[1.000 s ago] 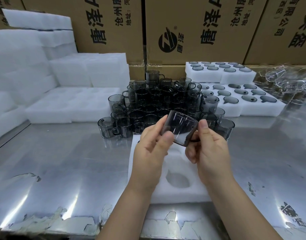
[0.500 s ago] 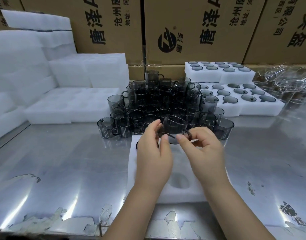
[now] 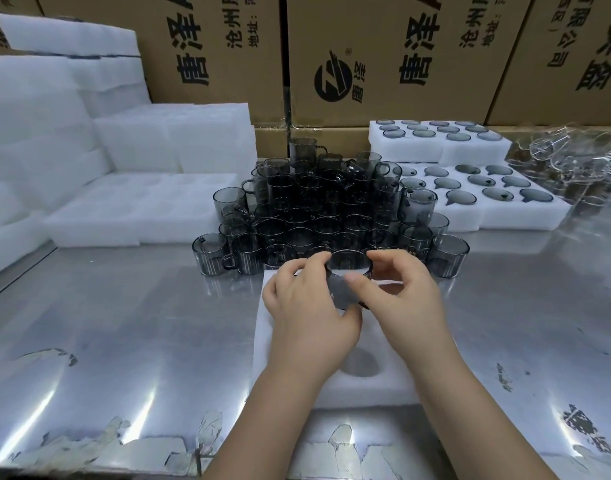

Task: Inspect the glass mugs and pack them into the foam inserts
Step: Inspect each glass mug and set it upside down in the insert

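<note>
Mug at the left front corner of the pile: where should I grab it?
Probably by its round wall, coming from the left or above. The mug stands upright with bare table on its left, while its handle points right, tucked against the next mug.

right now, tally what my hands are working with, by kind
grey glass mug, held in both hands: 1
foam insert under the hands: 1
hands, left hand and right hand: 2
total: 4

left carton (image 3: 255,81): 唐泽, 沧州, 地址 | middle carton (image 3: 376,29): round logo 唐泽, large 唐泽, 沧州, 地址
</note>
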